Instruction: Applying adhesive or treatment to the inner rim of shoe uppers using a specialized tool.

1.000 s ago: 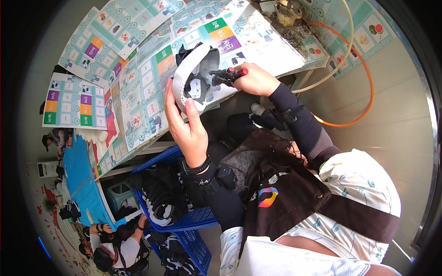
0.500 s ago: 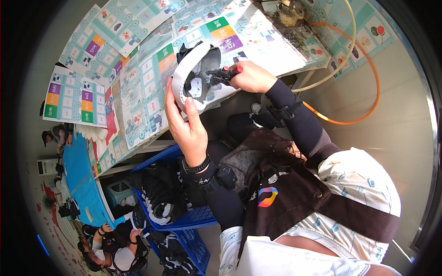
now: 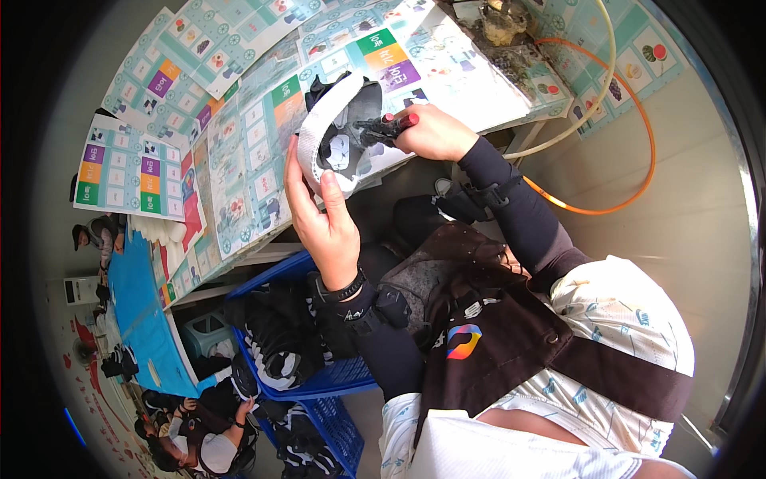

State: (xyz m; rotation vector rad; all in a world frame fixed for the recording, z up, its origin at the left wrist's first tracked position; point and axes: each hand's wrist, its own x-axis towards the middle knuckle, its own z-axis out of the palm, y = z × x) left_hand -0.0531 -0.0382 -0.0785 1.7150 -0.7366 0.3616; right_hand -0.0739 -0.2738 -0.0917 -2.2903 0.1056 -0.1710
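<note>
A black shoe [image 3: 369, 104] with a thick white sole [image 3: 325, 108] is tilted on its side above the near edge of the table. My left hand [image 3: 323, 231] grips its near end, with the thumb in front and the fingers behind the white sole. From the right, my right hand [image 3: 435, 134] is closed round a black hand tool [image 3: 375, 130] with red ends. The tool's front points at the shoe's dark upper, close to it; whether they touch I cannot tell. Its exact kind is unclear.
Printed sheets cover the table [image 3: 239, 180]. A blue basket [image 3: 319, 383] of black-and-white shoes stands below, left of my body. Orange [image 3: 586, 211] and pale [image 3: 558, 146] hoses loop at the right. A co-worker [image 3: 211, 447] handles a shoe at lower left.
My right hand and the tool have shifted very slightly leftward. My left hand and the shoe stay in place. At lower left the co-worker's hands have moved.
</note>
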